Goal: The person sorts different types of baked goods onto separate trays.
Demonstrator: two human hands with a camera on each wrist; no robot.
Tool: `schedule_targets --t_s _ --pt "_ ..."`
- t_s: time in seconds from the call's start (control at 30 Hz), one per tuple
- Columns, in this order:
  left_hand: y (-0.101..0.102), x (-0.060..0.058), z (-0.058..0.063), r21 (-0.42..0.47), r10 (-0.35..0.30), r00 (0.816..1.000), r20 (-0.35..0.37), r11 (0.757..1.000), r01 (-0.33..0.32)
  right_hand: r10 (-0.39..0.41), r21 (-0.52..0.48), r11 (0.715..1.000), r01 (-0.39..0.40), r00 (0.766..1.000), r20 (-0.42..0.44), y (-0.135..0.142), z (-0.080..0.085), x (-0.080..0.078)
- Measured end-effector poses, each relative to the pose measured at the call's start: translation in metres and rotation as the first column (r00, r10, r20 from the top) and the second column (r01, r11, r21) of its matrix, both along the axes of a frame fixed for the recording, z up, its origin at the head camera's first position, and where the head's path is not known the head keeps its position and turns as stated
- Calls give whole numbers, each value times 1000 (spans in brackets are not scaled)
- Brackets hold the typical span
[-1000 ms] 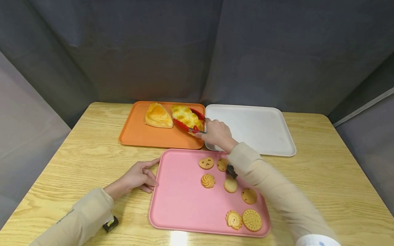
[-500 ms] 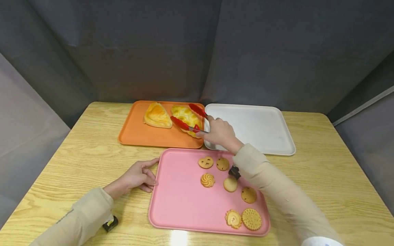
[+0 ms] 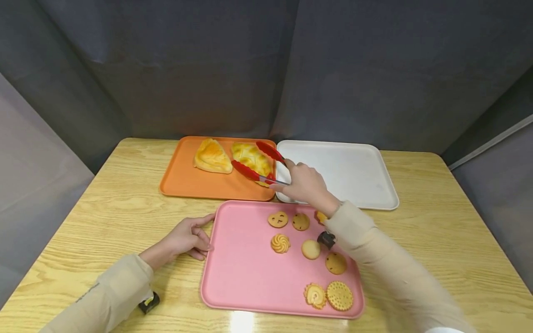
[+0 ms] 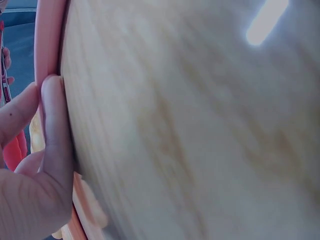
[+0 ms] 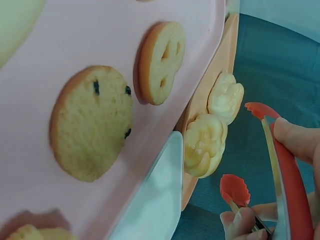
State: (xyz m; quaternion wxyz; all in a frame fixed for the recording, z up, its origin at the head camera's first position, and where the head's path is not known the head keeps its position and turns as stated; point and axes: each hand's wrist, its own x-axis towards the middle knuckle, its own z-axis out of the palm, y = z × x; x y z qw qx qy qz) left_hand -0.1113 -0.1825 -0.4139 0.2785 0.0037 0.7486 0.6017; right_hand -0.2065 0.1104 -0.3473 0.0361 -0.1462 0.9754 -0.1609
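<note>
On the bench (image 3: 433,222) before me, cookies (image 3: 311,249) lie on the front tray (image 3: 245,273); behind it, two breads (image 3: 213,158) sit on the left tray (image 3: 191,184) (the right tray (image 3: 354,173) just beside).

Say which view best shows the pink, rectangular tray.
The head view: nearly the whole pink tray shows, though a beige fabric sleeve hides part of its right side. The left wrist view shows only a rim strip; the right wrist view, a cropped portion.

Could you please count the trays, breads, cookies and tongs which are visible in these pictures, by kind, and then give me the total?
Trays: 3
Breads: 2
Cookies in view: 8, one of them partly hidden
Tongs: 1 pair
Total: 14
</note>
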Motion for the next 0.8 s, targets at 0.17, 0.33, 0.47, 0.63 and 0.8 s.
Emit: schedule_targets --t_s 0.17,0.33,0.47,0.63,0.8 --pt "0 0 1 3 -6 1000 1 1000 6 10 -1 1000 -10 1000 -3 5 3 7" --pt "-1 1 3 5 -8 1000 -1 1000 8 29 6 1000 -29 999 -20 9 5 15" --pt "-1 1 4 2 -4 1000 1 1000 4 49 6 999 -49 998 -34 13 7 21" --pt "-1 1 4 6 -9 1000 -4 1000 9 61 0 998 -62 997 -46 18 7 30" --pt "-1 1 3 5 -11 1000 -8 1000 11 78 11 997 -77 995 -69 24 7 42"
